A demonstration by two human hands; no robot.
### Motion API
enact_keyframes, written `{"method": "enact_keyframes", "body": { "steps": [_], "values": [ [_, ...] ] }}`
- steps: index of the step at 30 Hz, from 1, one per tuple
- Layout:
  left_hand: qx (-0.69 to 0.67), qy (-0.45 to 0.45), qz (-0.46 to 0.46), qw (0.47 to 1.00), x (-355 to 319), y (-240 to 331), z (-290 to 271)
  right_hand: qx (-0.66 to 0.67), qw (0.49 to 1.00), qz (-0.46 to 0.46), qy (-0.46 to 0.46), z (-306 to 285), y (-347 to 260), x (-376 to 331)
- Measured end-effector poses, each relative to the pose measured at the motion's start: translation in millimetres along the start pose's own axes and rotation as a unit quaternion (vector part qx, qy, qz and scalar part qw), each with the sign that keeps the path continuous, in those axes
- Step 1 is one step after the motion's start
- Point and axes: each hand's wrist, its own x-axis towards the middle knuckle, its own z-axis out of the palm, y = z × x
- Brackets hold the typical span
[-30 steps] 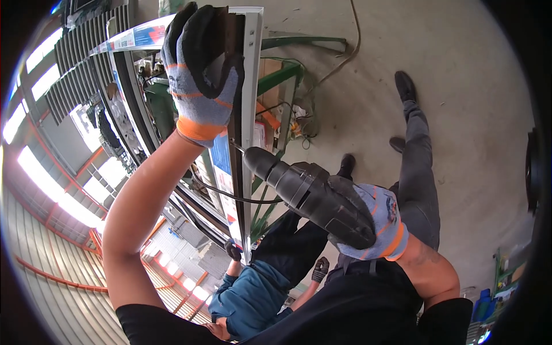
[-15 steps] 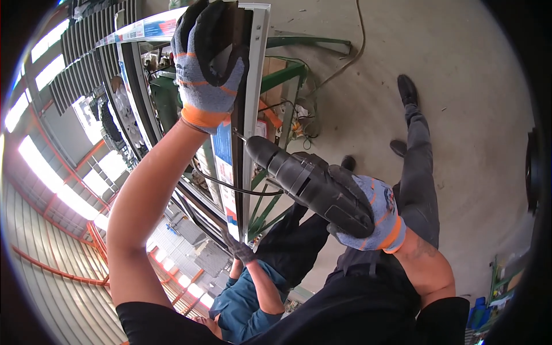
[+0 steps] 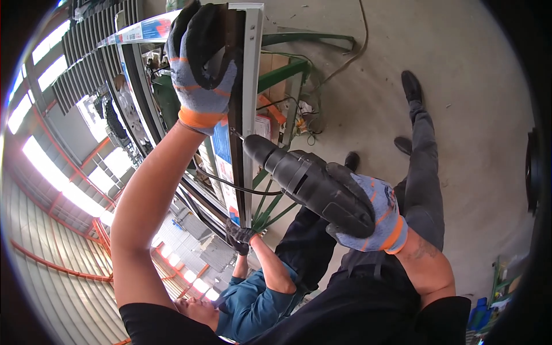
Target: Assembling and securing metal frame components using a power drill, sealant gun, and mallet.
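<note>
Left grey-black gloved hand [image 3: 201, 77] curls at upper end of silver-grey metal frame [image 3: 250, 75]; pinch unclear. Right gloved hand [image 3: 376, 215] wraps black plastic drill [image 3: 307, 181]; tilt could skid metal bit [image 3: 238, 135].

Brown hose [image 3: 366, 31] on grey floor [image 3: 477, 132]

1 head-worn fisheye looks down at the nearby drill [image 3: 307, 181]

Matt plastic drill [image 3: 313, 187], smooth and probably metal frame rail [image 3: 249, 92], knitted cloth gloves [image 3: 384, 214]
</note>
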Motion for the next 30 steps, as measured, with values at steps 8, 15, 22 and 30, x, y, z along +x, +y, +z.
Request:
{"method": "enact_keyframes", "body": {
  "steps": [8, 15, 22, 30],
  "values": [
    [-0.011, -0.001, 0.010, 1.000, 2.8, 3.7, 2.6, -0.039, 0.999, -0.019, 0.010, -2.6, 0.5, 0.7],
    [-0.018, -0.003, 0.007, 1.000, -2.4, -3.7, 2.6, -0.049, 0.999, -0.022, -0.008, -0.6, -1.5, 2.2],
    [-0.009, -0.018, -0.004, 1.000, 3.7, 10.3, -0.5, -0.051, 0.998, -0.012, -0.026, -0.6, -2.4, 6.6],
    [0.006, -0.034, -0.015, 0.999, 4.8, 6.0, -2.8, -0.063, 0.998, -0.004, -0.021, -1.5, -3.5, 10.8]
  ]
}}
